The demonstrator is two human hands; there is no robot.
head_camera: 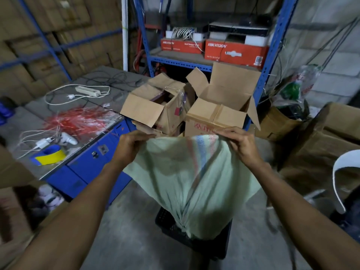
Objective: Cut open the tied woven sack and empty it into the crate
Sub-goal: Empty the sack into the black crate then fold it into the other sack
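Observation:
A pale green woven sack (175, 172) with red and blue stripes hangs upside down in front of me. My left hand (130, 145) pinches its upper left corner and my right hand (241, 145) pinches its upper right corner. The sack narrows to a gathered neck at the bottom, which dips into a dark plastic crate (165, 221) standing on the concrete floor. The sack's lower end hides most of the crate's inside, so I cannot tell what lies in it.
A blue workbench (91, 156) at the left carries red plastic strips (78, 119), a blue-yellow tape roll (50, 153) and a power strip (88, 91). Open cardboard boxes (214, 114) stand beyond the sack under a blue shelf rack (270, 55). More boxes sit at the right.

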